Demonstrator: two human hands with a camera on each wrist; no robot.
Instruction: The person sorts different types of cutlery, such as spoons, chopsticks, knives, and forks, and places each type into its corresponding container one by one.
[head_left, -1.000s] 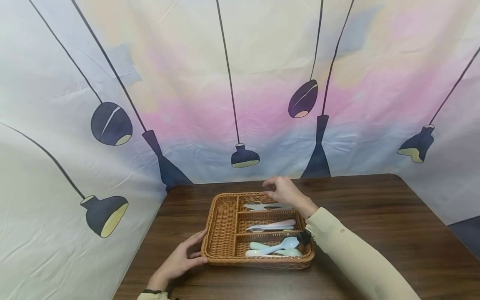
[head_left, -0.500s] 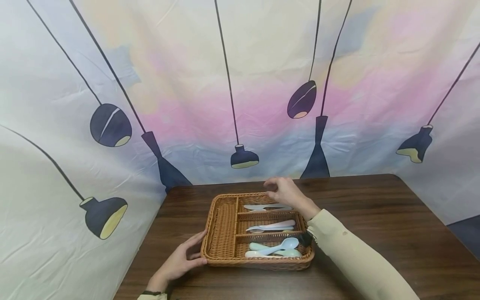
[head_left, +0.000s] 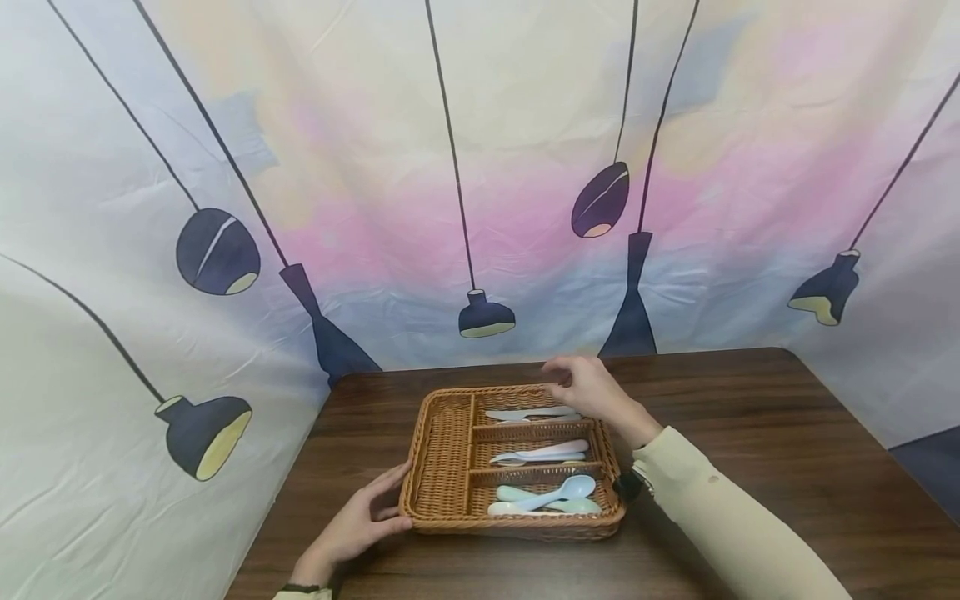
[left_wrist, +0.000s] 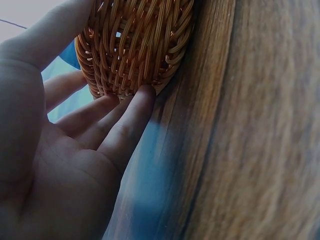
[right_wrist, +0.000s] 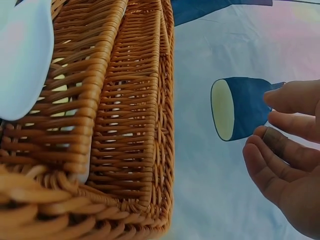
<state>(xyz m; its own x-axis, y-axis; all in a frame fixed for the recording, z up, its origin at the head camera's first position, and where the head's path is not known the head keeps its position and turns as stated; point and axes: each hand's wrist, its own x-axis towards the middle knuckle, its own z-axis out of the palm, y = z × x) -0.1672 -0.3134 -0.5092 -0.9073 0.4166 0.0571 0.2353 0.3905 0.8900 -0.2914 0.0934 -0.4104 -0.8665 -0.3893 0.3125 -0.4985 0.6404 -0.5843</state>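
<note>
A brown wicker basket [head_left: 442, 454] stands on the table, divided into several compartments. The left one is bare. On the right side, pale knives [head_left: 525, 413] lie at the back, pale forks [head_left: 540, 456] in the middle and pastel spoons [head_left: 555, 497] at the front. My left hand [head_left: 367, 517] touches the basket's front left corner. In the left wrist view, extended fingers [left_wrist: 127, 127] rest against the woven end wall. My right hand [head_left: 592, 390] hovers near the back right rim, fingers loosely bent and holding nothing. The right wrist view shows it apart from the wicker wall.
The dark wooden table [head_left: 750, 450] extends to both sides of the basket. Behind it hangs a fabric backdrop [head_left: 540, 100] printed with pendant lamps, close to the table's back edge. Woven dividers [head_left: 540, 431] separate the cutlery compartments.
My right hand has drawn a little to the right, along the back of the basket. The left hand stays at the corner, and the cutlery lies as before.
</note>
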